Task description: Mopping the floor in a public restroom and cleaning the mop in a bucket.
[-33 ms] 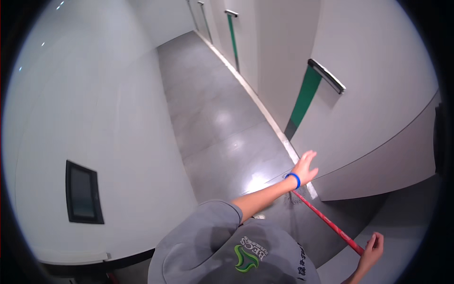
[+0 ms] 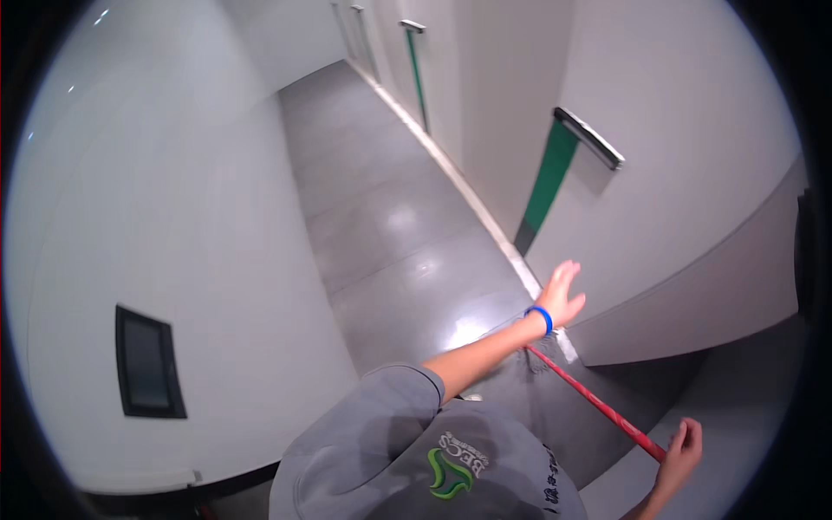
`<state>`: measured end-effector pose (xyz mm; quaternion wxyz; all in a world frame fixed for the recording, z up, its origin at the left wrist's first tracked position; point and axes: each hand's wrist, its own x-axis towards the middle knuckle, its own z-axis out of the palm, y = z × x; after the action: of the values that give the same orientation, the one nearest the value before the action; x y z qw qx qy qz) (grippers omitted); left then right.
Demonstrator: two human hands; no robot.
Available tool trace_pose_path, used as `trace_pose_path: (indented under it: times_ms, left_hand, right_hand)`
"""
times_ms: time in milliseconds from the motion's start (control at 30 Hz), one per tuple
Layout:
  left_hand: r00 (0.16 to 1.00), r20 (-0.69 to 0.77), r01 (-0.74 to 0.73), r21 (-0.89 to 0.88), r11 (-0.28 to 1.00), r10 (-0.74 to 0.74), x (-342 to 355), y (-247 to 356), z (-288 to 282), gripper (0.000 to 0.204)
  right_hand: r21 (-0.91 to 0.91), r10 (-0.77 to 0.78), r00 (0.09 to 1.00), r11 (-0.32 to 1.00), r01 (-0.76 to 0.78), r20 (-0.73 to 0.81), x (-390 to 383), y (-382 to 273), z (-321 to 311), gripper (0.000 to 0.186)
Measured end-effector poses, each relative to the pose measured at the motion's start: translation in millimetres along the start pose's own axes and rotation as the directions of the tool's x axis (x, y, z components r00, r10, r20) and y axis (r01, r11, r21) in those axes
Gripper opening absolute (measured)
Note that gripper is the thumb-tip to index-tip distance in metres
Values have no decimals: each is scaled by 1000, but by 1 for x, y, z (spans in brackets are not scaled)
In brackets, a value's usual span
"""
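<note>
One red pole (image 2: 598, 400) slants down over the grey floor (image 2: 381, 234), its far end by a shaggy grey head (image 2: 543, 356) close to the wall's foot. From where I stand, the left hand (image 2: 563, 296) has just lifted slightly, fingers spread, nothing visible between them; the pole's far end shows just beyond its blue wristband (image 2: 545, 319). The right hand (image 2: 681, 452) has hardly moved, curled at the pole's near end and seemingly gripping it. The hands are well apart, so the pole appears to rest in the right alone; how firmly, I can't tell.
</note>
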<state>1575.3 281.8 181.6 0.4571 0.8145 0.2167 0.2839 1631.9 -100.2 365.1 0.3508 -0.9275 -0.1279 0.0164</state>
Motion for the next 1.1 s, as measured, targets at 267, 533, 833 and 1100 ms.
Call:
trace_pose_path:
  times_ms: [267, 533, 833, 1100]
  left_hand:
    - [995, -82, -68, -118, 991, 58, 236, 62, 30, 85]
    - [999, -13, 31, -241, 970, -35, 340, 52, 98, 103]
    - [934, 244, -148, -397, 906, 259, 360, -8, 110, 96]
    - [755, 631, 257, -36, 966, -177, 178, -249, 177, 72]
  right_hand:
    - [122, -46, 993, 992, 33, 105, 17, -82, 34, 10]
    - [-100, 148, 989, 983, -151, -29, 35, -134, 68, 14]
    - [-78, 196, 976, 976, -204, -93, 21, -178, 173, 11]
    - [-88, 168, 984, 981, -173, -62, -18, -215, 215, 10]
